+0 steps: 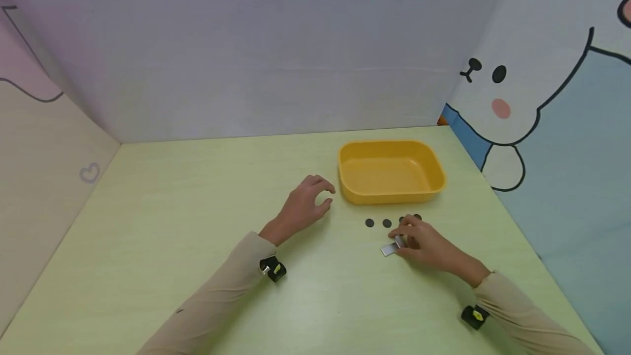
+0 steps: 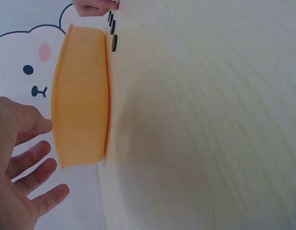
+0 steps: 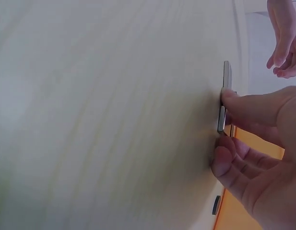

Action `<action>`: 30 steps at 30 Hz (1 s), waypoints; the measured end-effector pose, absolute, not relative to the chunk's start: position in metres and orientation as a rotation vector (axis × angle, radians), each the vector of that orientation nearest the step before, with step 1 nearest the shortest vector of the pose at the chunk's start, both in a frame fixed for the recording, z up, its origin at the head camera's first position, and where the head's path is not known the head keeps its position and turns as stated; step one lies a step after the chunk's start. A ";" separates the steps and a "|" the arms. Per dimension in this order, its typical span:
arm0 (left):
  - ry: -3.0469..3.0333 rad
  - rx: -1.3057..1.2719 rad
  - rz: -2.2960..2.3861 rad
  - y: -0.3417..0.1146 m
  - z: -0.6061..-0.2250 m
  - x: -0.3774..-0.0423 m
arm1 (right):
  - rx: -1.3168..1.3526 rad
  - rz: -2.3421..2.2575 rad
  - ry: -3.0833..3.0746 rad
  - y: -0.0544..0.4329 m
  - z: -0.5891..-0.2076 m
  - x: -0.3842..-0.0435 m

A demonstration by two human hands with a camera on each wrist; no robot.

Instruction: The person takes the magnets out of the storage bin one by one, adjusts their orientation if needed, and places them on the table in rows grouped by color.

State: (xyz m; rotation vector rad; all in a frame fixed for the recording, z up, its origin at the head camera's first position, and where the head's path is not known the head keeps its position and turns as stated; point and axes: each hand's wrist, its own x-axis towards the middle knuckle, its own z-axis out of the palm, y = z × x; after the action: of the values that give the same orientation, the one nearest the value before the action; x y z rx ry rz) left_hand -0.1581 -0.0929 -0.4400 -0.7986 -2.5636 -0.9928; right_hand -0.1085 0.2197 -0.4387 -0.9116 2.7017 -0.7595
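Observation:
My right hand [image 1: 426, 245] is low over the table and pinches a small flat silver bar [image 1: 400, 241] between thumb and fingers. A second silver bar [image 1: 388, 250] sits against it, sticking out to the left. In the right wrist view the thumb lies along the bars, the far one [image 3: 227, 72] beyond the thumb tip and the near one [image 3: 221, 120] below it. Small dark discs [image 1: 370, 223] form a row just past that hand, some partly covered by its fingers. My left hand [image 1: 304, 204] hovers left of the yellow tray, fingers loosely bent around nothing.
The shallow yellow tray [image 1: 391, 199] stands at the back right of the pale green table [image 1: 197, 207], behind the discs. A plain back wall [image 1: 276, 59] and a cartoon-printed right wall [image 1: 552, 223] border the table.

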 end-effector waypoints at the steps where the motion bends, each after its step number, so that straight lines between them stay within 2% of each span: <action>1: -2.570 -0.800 -0.995 -0.092 -0.440 -0.158 | -0.917 -0.765 2.699 0.219 -0.439 -0.109; 11: -2.613 -0.824 -1.020 -0.082 -0.440 -0.153 | -0.953 -0.818 2.645 0.218 -0.441 -0.114; 17: -2.693 -1.015 -1.027 -0.062 -0.436 -0.139 | -0.982 -0.841 2.643 0.219 -0.440 -0.114; 23: -2.828 -1.277 -0.830 -0.028 -0.435 -0.126 | -0.999 -0.867 2.668 0.220 -0.441 -0.115; 30: -2.930 -1.369 -0.629 0.012 -0.438 -0.121 | -1.075 -0.953 2.668 0.222 -0.442 -0.115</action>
State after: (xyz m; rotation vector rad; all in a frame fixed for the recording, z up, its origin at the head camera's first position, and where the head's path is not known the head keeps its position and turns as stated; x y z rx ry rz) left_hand -0.1206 0.0122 -0.4381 -1.3688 -2.9302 -0.6289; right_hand -0.1154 0.2224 -0.4425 -1.0750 2.6677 -0.9534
